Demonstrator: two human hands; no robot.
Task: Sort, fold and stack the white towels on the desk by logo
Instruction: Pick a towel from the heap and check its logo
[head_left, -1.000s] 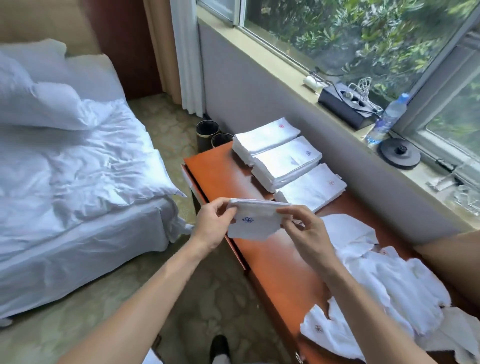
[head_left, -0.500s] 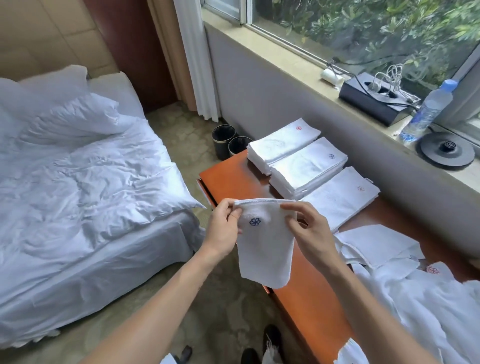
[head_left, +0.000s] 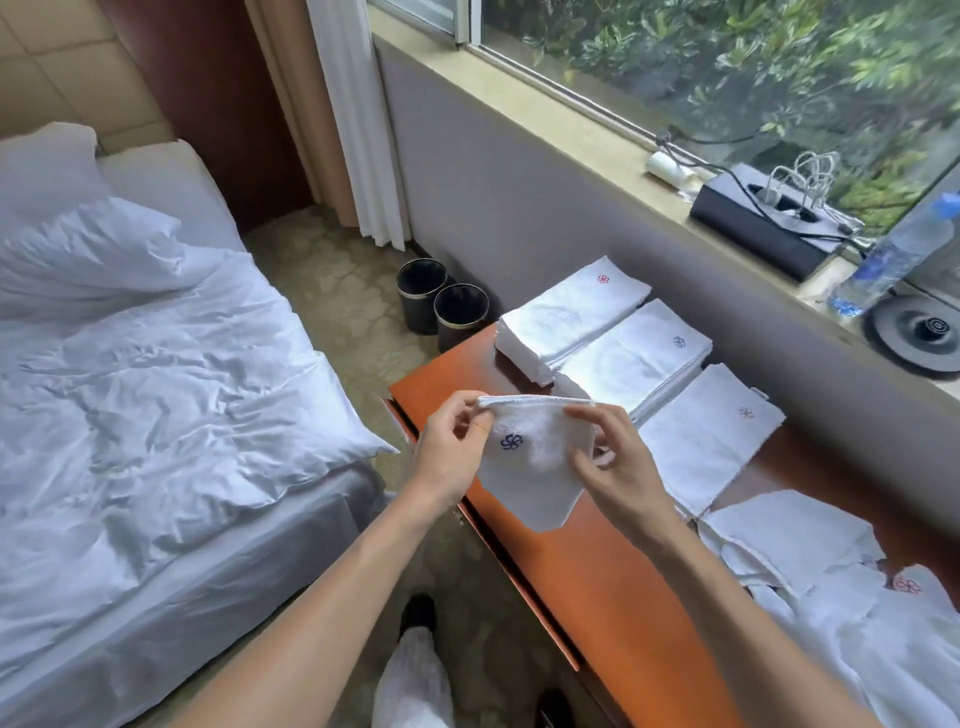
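I hold a small white towel with a blue logo (head_left: 524, 467) up over the near edge of the orange desk (head_left: 597, 571). My left hand (head_left: 449, 452) pinches its top left corner and my right hand (head_left: 613, 462) grips its top right edge; the towel hangs down between them. Three folded stacks lie at the desk's far end: a red-logo stack (head_left: 569, 314), a blue-logo stack (head_left: 636, 358) and a flat stack with a faint red logo (head_left: 711, 436). A heap of unfolded white towels (head_left: 841, 597) covers the desk at lower right.
A bed with white sheets (head_left: 156, 389) fills the left. Two black bins (head_left: 441, 306) stand on the floor past the desk's end. The window sill holds a black box with cables (head_left: 763, 223), a water bottle (head_left: 893, 254) and a round black base (head_left: 919, 332).
The towel has been opened from a short fold so that it hangs down longer between my hands. The view has shifted left and forward, bringing the stacks closer.
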